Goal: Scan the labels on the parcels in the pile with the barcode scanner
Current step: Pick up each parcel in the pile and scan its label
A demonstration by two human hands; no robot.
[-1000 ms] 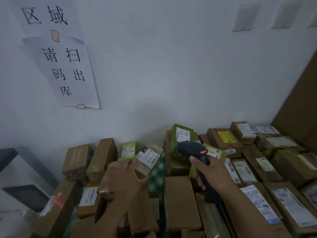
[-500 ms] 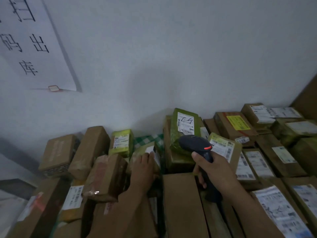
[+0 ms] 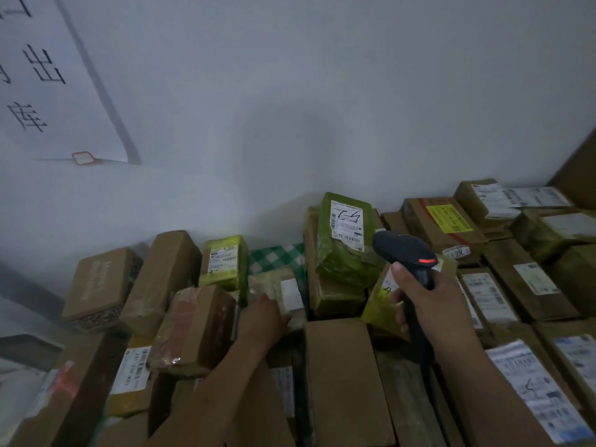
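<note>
Head cam: right grip [image 3: 432,308] wrapped round the barcode scanner [image 3: 400,250], nose pointing at the green parcel [image 3: 342,262] and its label [image 3: 346,225] by the far wall, while left grip [image 3: 261,317] lies spread, fingers flat on a pale taped parcel [image 3: 267,282] mid-pile.

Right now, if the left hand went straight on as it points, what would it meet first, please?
Probably the pale wrapped parcel with a white label; the left hand seems to touch it.
</note>
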